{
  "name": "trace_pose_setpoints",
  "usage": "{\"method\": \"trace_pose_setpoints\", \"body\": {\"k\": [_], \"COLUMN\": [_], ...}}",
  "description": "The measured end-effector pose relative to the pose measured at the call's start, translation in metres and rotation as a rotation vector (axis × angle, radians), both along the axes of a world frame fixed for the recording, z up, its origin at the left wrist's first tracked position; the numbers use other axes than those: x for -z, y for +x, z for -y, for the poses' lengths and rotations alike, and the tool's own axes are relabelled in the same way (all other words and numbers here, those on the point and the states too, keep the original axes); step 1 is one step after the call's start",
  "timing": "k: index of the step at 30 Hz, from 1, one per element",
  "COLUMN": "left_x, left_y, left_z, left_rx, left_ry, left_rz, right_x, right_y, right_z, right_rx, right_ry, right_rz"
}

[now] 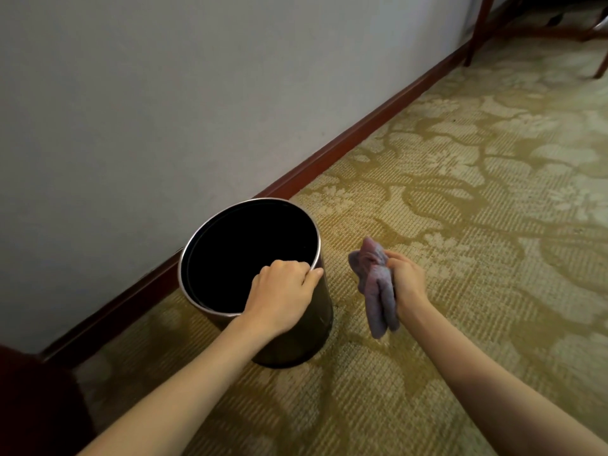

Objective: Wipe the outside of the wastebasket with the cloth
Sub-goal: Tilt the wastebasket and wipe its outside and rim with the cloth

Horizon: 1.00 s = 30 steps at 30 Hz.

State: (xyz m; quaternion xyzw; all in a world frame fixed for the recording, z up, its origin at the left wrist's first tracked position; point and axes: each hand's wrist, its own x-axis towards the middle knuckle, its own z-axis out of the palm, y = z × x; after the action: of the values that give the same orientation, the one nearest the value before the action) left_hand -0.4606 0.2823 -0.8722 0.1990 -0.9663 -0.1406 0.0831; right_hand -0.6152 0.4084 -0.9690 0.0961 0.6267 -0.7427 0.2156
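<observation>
A round dark wastebasket (297, 337) with a shiny metal rim stands upright on the carpet close to the wall; its inside looks black and empty. My left hand (283, 291) grips the near right part of the rim, fingers curled over the edge. My right hand (406, 279) is to the right of the basket, closed around a bunched purple-grey cloth (376, 284) that hangs down from the fist. The cloth is apart from the basket's side, with a gap of carpet between them.
A pale wall (164, 93) with a dark red-brown baseboard (345, 139) runs diagonally behind the basket. Patterned green-gold carpet (477, 192) spreads to the right. Wooden furniture legs (477, 28) stand at the top right. A dark red object (29, 406) sits at the bottom left.
</observation>
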Motion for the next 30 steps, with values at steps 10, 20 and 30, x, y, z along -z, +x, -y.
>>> {"method": "trace_pose_setpoints", "body": {"k": [10, 20, 30], "left_x": [0.005, -0.023, -0.032], "left_y": [-0.004, 0.010, 0.046], "left_z": [0.011, 0.072, 0.129], "left_rx": [-0.057, -0.211, -0.391], "left_ry": [-0.026, 0.196, 0.526], "left_rz": [-0.019, -0.331, -0.363], "right_x": [0.000, -0.018, -0.037], "right_y": [0.001, 0.002, 0.006], "right_z": [0.003, 0.017, 0.049], "right_rx": [-0.025, -0.115, -0.164], "right_ry": [0.001, 0.039, 0.050], "right_rz": [0.027, -0.082, -0.194]}}
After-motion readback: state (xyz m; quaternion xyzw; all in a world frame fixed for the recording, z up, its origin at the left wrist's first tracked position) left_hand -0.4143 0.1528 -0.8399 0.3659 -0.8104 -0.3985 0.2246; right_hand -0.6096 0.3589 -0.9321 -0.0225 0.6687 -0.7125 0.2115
